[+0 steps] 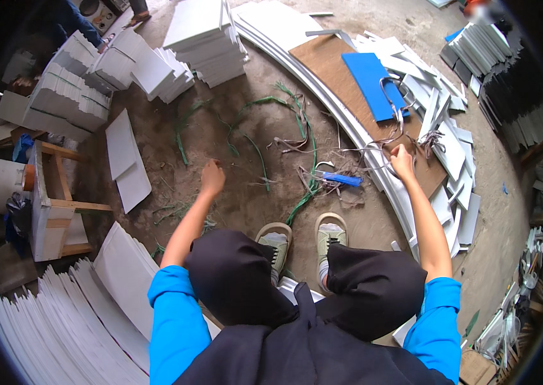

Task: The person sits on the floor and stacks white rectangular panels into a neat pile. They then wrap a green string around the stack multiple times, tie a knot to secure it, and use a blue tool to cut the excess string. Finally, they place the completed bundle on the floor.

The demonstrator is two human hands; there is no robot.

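Note:
My right hand (402,160) is closed on a greyish-brown strip of string, over the edge of a brown board (374,125). More of the same tangled string (435,141) lies around it and over the white offcuts to its right. My left hand (212,176) hangs above the brown floor with its fingers curled; whether something thin is in them is too small to make out. Between the hands, green twine (310,138) lies in loose curves. A blue strip bundle (342,179) rests on the floor beside it.
A blue sheet (374,86) lies on the brown board, atop long white panels (336,115). White offcuts (454,154) pile up on the right. Stacked white sheets (204,38) stand ahead, more (60,327) at lower left. A wooden frame (60,205) stands left. Another person's legs show at upper left.

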